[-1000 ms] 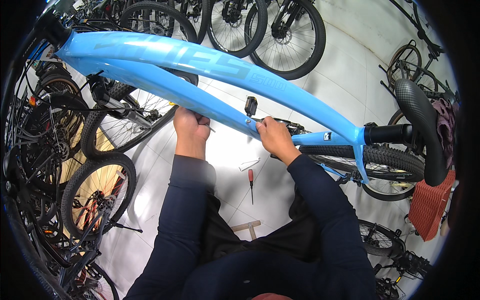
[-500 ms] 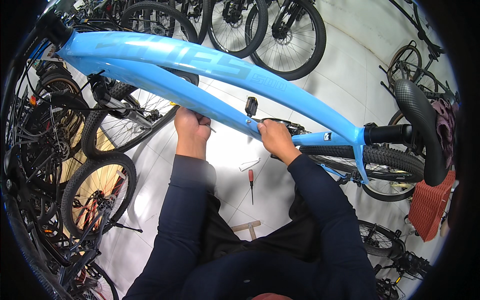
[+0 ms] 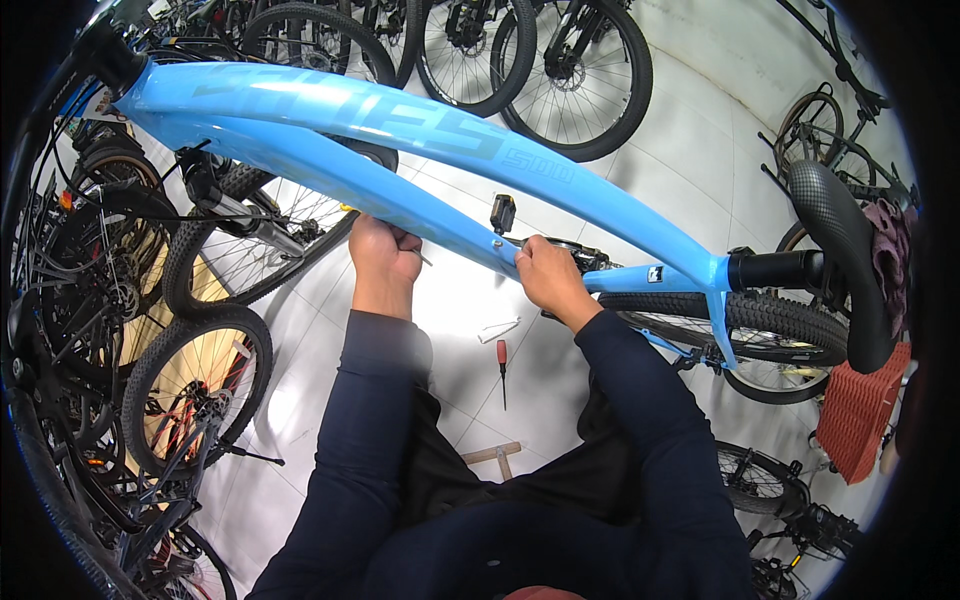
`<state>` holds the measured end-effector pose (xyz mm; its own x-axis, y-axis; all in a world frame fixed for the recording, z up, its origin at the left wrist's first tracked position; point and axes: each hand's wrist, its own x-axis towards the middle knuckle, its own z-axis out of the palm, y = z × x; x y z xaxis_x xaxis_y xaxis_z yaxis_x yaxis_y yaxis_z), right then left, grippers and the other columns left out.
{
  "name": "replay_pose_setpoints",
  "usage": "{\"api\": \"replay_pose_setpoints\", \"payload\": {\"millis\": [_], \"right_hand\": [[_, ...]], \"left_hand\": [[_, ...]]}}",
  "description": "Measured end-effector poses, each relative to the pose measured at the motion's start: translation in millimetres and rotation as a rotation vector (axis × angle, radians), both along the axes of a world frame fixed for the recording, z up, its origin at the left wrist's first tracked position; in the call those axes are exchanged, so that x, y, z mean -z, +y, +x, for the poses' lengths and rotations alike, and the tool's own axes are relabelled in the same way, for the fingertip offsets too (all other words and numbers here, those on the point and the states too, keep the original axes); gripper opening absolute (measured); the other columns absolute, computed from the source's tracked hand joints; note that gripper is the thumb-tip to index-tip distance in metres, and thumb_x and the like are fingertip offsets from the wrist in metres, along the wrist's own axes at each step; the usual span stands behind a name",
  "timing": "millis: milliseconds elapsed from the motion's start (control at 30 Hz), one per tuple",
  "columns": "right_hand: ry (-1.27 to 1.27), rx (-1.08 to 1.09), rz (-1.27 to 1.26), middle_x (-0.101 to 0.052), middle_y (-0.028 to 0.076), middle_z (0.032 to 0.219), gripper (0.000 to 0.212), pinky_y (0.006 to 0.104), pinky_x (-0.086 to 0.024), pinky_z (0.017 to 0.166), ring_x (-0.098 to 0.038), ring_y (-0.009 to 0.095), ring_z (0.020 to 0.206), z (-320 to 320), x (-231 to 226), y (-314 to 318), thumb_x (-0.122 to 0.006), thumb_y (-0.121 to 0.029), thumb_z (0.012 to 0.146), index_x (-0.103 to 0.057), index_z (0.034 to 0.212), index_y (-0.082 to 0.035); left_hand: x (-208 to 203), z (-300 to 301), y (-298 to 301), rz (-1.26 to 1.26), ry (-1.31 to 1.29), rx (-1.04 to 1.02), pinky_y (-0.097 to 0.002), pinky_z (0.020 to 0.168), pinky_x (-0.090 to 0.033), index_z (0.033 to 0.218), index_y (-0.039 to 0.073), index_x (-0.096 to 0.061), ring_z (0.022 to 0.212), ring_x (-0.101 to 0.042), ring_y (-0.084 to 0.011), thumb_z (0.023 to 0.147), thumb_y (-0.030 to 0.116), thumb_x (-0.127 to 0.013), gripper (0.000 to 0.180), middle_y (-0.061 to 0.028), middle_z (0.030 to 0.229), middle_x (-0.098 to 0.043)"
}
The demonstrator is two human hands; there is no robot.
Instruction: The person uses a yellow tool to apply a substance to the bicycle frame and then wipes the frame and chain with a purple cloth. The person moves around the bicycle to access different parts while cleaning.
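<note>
Now, blue bicycle frame (image 3: 400,120) spans the space ahead of the person; its lower tube (image 3: 385,192) lies just beyond both hands, long axis slanting from far left to near right; both hands are along its near edge.

Left hand (image 3: 385,258) is at the tube's middle stretch, fingers curled round a thin metal piece (image 3: 426,261), only its tip showing, kind unclear; knuckles close under the edge, contact hard to tell. Right hand (image 3: 550,275) is at the tube's right end, thumb against the near edge, other fingers mostly hidden, so cannot tell how firmly it grips; hands well apart; right is the nearer to the small bolt (image 3: 497,244) on the tube's side.

Past the tube's far edge, a black pedal (image 3: 503,213); rightward, rear wheel (image 3: 770,325) and black saddle (image 3: 845,265).

On the tiled floor (image 3: 450,345), between the forearms: bent metal item (image 3: 500,329); red-handled screwdriver (image 3: 503,372); wooden-looking T-shaped piece (image 3: 493,454) nearest the legs; parked bicycles (image 3: 575,85) beyond.
</note>
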<state>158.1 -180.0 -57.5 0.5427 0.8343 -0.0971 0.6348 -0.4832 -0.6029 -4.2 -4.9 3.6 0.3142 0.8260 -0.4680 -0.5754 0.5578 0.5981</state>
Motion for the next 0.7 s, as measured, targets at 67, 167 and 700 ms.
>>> {"api": "replay_pose_setpoints", "payload": {"millis": [67, 167, 700], "right_hand": [[-0.046, -0.033, -0.068, -0.07, 0.028, 0.091, 0.035, 0.0562, -0.051, 0.084, -0.067, 0.048, 0.09, 1.2, -0.4, 1.3, -0.052, -0.029, 0.102, -0.063, 0.095, 0.003], [-0.042, -0.056, -0.116, -0.07, 0.028, 0.093, 0.033, 0.0555, -0.051, 0.085, -0.067, 0.047, 0.091, 3.1, -1.5, 1.0, -0.053, -0.028, 0.1, -0.063, 0.097, 0.003], [-0.006, -0.046, -0.036, -0.071, 0.028, 0.09, 0.032, 0.0543, -0.052, 0.085, -0.067, 0.047, 0.09, 4.8, -1.4, -0.1, -0.056, -0.027, 0.097, -0.065, 0.096, 0.004]], "left_hand": [[-0.8, 0.5, -0.2, -0.01, 0.012, -0.008, -0.0238, 0.045, -0.023, 0.09, 0.011, -0.056, 0.055, -0.04, -0.0058, 0.104, 0.014, -0.042, 0.019, 0.0029, 0.074, -0.05], [-0.9, 0.8, -0.4, -0.013, 0.016, -0.016, -0.024, 0.045, -0.023, 0.09, 0.011, -0.056, 0.055, -0.04, -0.0058, 0.104, 0.014, -0.042, 0.019, 0.0031, 0.074, -0.05], [-5.0, 3.4, -1.2, -0.039, 0.028, -0.021, -0.0212, 0.042, -0.02, 0.086, 0.014, -0.056, 0.051, -0.035, -0.0056, 0.104, 0.017, -0.04, 0.024, 0.0054, 0.067, -0.046]]}}
